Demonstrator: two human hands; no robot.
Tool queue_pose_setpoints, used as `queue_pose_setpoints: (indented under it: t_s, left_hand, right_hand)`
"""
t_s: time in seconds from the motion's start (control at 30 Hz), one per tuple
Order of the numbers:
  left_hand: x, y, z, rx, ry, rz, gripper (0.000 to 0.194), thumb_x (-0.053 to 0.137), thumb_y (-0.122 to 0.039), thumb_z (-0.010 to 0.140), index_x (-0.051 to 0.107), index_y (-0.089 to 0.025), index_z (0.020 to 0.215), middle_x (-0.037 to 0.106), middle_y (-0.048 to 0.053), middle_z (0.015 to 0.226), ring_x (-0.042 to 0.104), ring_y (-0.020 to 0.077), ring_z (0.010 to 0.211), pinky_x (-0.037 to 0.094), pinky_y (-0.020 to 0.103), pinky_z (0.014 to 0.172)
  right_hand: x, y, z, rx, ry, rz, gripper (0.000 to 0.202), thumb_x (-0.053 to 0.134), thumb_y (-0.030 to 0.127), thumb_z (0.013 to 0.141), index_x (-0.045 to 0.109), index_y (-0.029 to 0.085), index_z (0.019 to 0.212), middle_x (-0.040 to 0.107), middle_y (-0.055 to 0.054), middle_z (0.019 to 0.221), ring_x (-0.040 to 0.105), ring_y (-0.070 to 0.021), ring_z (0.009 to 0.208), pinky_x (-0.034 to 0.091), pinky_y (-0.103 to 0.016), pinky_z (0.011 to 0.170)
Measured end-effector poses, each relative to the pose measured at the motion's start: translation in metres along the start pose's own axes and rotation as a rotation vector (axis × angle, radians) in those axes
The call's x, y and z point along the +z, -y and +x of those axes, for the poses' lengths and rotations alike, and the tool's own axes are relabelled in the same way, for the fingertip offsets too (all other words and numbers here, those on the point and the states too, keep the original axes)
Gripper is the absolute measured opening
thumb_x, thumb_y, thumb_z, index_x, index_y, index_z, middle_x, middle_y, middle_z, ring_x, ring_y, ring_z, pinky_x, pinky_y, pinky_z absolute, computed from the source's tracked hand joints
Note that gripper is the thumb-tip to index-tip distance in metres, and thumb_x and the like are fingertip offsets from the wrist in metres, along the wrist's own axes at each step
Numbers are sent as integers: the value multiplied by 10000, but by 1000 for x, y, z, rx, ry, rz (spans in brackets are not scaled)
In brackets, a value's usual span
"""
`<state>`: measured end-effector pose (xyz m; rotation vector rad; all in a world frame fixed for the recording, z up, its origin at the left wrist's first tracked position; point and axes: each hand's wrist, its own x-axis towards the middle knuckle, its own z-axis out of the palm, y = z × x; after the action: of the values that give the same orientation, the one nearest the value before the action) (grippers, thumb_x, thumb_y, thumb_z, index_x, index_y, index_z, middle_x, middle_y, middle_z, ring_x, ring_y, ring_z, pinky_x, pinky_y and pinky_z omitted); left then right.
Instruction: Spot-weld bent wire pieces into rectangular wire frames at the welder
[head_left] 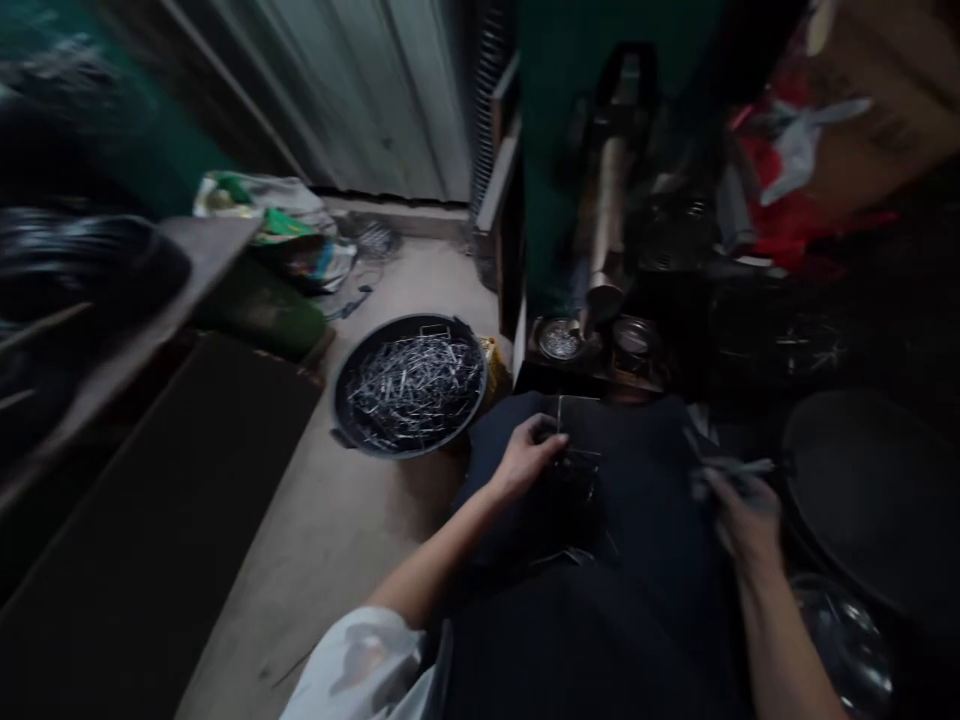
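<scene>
Evidently, the left hand [529,462] pinches a thin silver metal wire [559,412] between thumb and fingers, near the far edge of the dark-blue lap cloth [645,470]. The right hand [750,515], blurred, appears closed on a slim pale-grey object [742,467] at the cloth's right edge. Beyond its left edge stands a round black basin [401,453] heaped with bent silver wires [412,385]. In judgement, the step in hand is positioning a single wire; the next move calls for a steady left pinch.
</scene>
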<state>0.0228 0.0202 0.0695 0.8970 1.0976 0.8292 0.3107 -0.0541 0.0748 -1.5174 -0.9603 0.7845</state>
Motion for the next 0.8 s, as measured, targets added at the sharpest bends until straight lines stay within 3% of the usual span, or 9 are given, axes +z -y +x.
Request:
queue_pose_setpoints:
  t_s: [0.07,0.1,0.2,0.33,0.8]
  left_hand:
    - [4,-3,1,0,-5,4,362,781,-418,728,605,-167,919,609,-30,708,609,133,588,435,214,526]
    - [6,-5,0,8,-12,8,356,783,-415,734,614,-164,921,613,-28,718,605,126,594,432,206,522]
    - [8,-8,-3,20,-26,-15,360,785,-417,752,631,-162,956,648,-12,775,608,120,623,439,193,522]
    - [10,-13,-4,-3,-48,-79,390,797,-422,754,622,-158,982,659,-5,764,616,119,594,454,194,520]
    - [20,-17,10,64,-37,-251,381,812,-382,754,619,-162,997,658,-9,776,597,90,538,489,195,516]
  right_hand:
    - [14,9,2,-102,288,-76,314,769,421,865,743,188,1073,742,-92,984,724,-240,872,613,-378,799]
    - [27,14,5,-180,485,-125,327,753,401,881,735,215,1150,739,-99,1086,716,-262,994,593,-399,890]
    - [68,23,18,-443,676,-179,370,747,332,892,696,265,1252,722,-78,1196,698,-250,1088,560,-388,972]
    - [93,21,26,-516,708,-176,352,699,293,930,672,273,1280,722,-66,1197,697,-223,1095,557,-363,981]
    - [96,22,46,-524,677,-119,341,730,335,909,696,245,1236,724,-75,1165,695,-222,1079,545,-352,978]
